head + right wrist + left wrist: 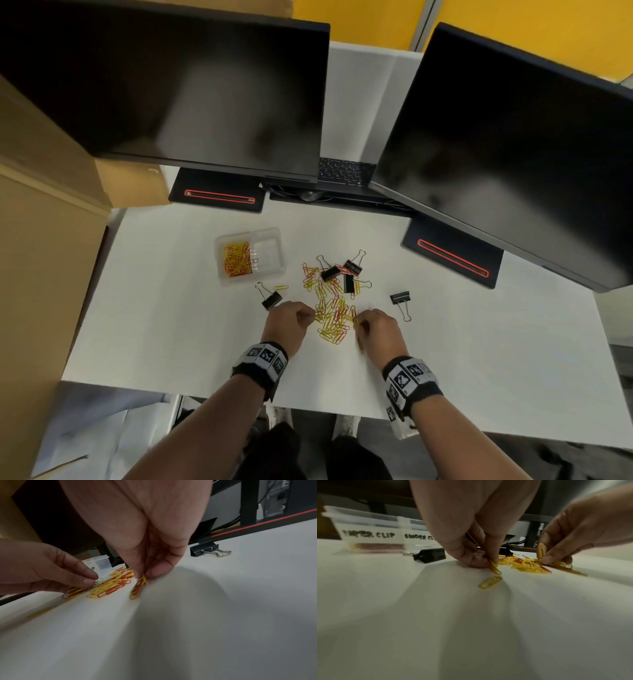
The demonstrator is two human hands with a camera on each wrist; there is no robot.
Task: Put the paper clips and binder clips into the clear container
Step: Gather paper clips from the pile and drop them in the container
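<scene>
Meanwhile both hands pinch paper clips from the pile (331,317) on the tabletop (479,342): left hand (286,323) a couple, right hand (378,330) a small bunch. Container (270,263) sits well behind, binder clips (342,270) loose nearby.

Clips and clear container on white counter
Yellow and red paper clips (331,317) heaped loose; black binder clips (342,272) scattered around; clear container (250,255), two compartments, left one holding paper clips
</scene>
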